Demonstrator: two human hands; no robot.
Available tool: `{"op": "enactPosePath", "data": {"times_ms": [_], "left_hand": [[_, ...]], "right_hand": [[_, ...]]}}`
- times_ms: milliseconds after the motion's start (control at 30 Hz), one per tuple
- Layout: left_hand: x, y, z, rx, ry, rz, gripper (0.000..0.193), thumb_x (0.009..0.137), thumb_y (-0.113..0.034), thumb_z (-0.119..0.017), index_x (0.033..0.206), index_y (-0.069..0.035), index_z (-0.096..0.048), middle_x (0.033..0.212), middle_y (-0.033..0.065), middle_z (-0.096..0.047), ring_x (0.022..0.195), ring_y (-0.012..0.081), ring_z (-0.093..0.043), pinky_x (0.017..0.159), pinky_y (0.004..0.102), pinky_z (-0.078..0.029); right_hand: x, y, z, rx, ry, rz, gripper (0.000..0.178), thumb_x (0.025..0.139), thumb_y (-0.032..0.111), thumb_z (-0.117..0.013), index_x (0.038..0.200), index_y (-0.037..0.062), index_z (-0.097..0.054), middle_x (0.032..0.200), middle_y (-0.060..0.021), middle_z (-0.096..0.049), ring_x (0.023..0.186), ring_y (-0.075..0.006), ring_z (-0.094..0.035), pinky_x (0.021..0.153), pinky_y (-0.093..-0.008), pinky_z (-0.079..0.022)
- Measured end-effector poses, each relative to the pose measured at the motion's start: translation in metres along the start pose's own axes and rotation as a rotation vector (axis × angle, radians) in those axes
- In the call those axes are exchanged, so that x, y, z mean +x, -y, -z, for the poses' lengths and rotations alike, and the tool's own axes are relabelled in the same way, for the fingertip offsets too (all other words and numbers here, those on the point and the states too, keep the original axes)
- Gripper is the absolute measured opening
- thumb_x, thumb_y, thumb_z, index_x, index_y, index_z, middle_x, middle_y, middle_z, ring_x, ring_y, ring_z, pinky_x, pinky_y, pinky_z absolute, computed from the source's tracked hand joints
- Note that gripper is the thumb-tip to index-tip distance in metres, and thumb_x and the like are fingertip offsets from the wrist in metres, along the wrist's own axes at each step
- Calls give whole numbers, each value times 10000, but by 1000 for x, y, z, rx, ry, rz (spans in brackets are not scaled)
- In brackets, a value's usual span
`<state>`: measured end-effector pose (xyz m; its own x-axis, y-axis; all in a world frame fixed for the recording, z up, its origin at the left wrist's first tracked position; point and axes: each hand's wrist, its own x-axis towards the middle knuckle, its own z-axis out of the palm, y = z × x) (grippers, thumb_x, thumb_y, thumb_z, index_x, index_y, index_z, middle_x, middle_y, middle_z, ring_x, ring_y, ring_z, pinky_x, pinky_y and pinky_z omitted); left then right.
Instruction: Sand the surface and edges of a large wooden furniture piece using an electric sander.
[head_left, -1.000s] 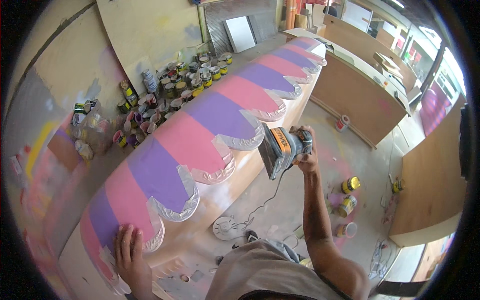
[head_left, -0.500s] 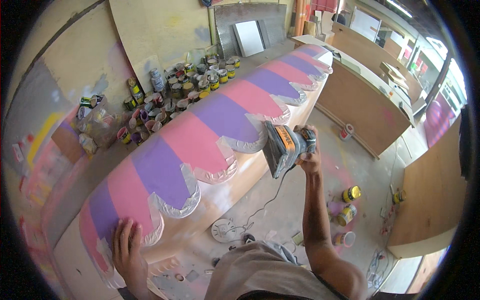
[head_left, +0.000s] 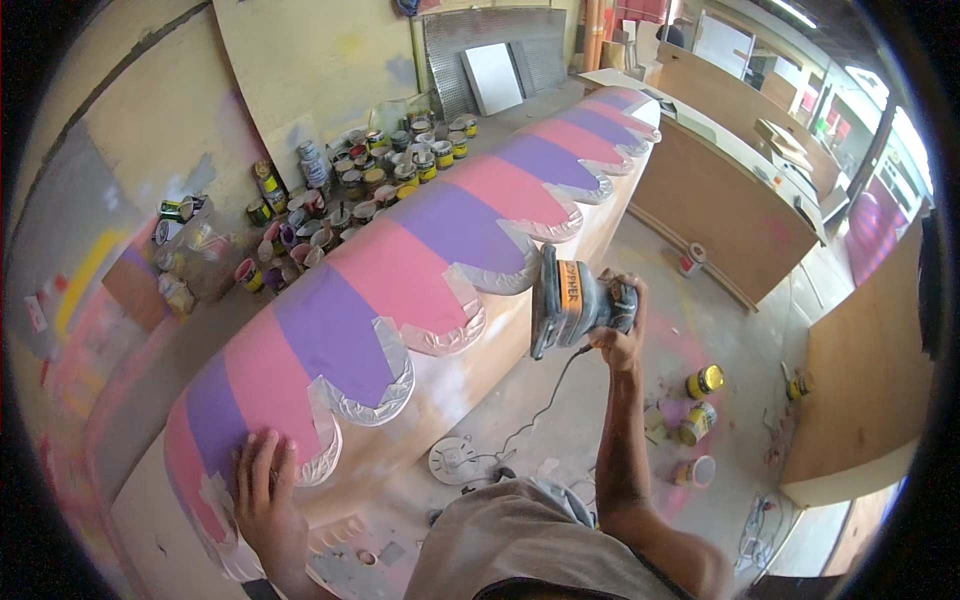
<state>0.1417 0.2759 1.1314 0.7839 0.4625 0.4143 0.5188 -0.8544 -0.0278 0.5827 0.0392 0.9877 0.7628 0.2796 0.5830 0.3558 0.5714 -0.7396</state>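
A long rounded counter-like piece (head_left: 385, 275) with pink and purple stripes runs from lower left to far right. Silvery masking tape (head_left: 365, 408) follows its scalloped lower edge, above a tan and whitish side. My right hand (head_left: 622, 335) grips a grey electric sander (head_left: 582, 300) with an orange label. The sander's pad faces the tan side just below the scallops; whether it touches cannot be told. A dark cord trails down from it. My left hand (head_left: 268, 490) lies flat, fingers spread, on the pink and purple near end.
Many paint cans (head_left: 375, 180) crowd the floor along the wall behind the piece. Several yellow cans (head_left: 704, 381) stand on the right floor. A brown wooden counter (head_left: 720, 200) stands at far right, a curved wooden panel (head_left: 860, 370) nearer. A power strip reel (head_left: 463, 460) lies below.
The sander has turned more upright and shifted slightly right and down with my right hand. My left hand stays on the near end; the whole view has shifted slightly.
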Motion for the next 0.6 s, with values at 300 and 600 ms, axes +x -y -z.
{"op": "enactPosePath", "data": {"times_ms": [300, 600], "left_hand": [[-3, 3, -4, 9, -35, 12, 416, 878, -75, -544, 1265, -127, -688, 1354, 103, -627, 1279, 390, -582, 1092, 544, -460], [-3, 6, -2, -4, -22, -4, 367, 902, -49, -538, 1238, -63, -686, 1372, 126, -621, 1304, 387, -559, 1108, 493, -436]], "right_hand": [[-6, 13, -21, -54, -112, -34, 839, 560, 120, -815, 1332, 115, -487, 1252, -126, -518, 1162, -276, -529, 981, -407, -471], [-11, -12, 4, 46, -41, -14, 944, 591, 326, -940, 1372, 128, -450, 1271, -134, -520, 1165, -288, -536, 993, -403, -453]]}}
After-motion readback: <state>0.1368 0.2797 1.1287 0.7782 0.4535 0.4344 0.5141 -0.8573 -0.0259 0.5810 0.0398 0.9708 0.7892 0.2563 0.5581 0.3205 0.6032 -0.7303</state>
